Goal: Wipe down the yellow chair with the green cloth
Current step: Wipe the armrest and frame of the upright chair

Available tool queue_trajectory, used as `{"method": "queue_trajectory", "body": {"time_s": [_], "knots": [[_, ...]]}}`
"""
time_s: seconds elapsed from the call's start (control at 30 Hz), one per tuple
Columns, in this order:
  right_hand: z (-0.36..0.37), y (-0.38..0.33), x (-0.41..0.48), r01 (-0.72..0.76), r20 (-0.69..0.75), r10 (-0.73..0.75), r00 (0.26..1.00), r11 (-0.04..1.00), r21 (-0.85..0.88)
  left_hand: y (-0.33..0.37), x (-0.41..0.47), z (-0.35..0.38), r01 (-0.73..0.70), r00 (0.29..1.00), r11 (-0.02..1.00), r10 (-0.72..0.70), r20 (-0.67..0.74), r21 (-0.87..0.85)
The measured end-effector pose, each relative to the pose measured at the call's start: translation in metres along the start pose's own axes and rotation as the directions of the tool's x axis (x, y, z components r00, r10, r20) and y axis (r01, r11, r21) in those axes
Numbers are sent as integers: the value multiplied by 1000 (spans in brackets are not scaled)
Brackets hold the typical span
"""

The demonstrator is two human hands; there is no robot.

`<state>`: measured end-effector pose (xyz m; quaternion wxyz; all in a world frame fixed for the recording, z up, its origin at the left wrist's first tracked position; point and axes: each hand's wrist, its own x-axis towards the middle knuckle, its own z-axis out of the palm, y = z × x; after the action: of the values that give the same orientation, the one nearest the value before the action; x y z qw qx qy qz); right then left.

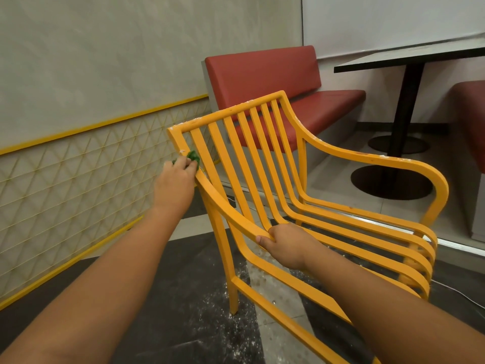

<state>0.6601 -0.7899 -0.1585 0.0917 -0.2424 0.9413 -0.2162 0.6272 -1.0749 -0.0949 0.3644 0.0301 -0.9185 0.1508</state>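
Cloth (193,156): green, our left hand (174,183) fingers clutch it against the backrest (178,141).
Chair (228,112): yellow, our right hand (286,245) fingers wrap its near armrest (228,214).

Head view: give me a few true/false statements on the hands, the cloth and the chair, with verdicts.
1. The left hand holds the green cloth against the side post of the yellow chair. True.
2. The right hand hangs free of the chair. False: it grips the near armrest.
3. White specks sit on the chair's top rail. True.
4. The bench behind the chair is blue. False: it is red.
5. The floor under the chair is spotless. False: white specks are scattered over the dark tiles.
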Motion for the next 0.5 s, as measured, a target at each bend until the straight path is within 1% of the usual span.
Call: {"method": "queue_trajectory", "body": {"time_s": [0.07,0.17,0.23,0.3,0.4,0.43,0.5], "knots": [[0,0,0,0,-3,0,1000,1000,3,8,-14,5,-127,991,992,127,41,-16],[-1,-1,0,-1,-2,1,1000,1000,10,8,-17,3,-190,980,982,190,61,-16],[0,-1,0,-2,-2,2,1000,1000,13,2,-5,-1,-163,985,987,161,65,13],[0,-1,0,-4,-2,4,1000,1000,13,-6,10,-8,-57,997,998,56,44,36],[0,-1,0,-7,-3,7,1000,1000,19,-5,22,-16,74,997,997,-75,19,14],[0,-1,0,-6,-3,6,1000,1000,20,1,21,-17,81,996,997,-81,24,19],[0,-1,0,-8,-4,8,1000,1000,23,12,14,-16,16,997,999,-19,74,46]]}}
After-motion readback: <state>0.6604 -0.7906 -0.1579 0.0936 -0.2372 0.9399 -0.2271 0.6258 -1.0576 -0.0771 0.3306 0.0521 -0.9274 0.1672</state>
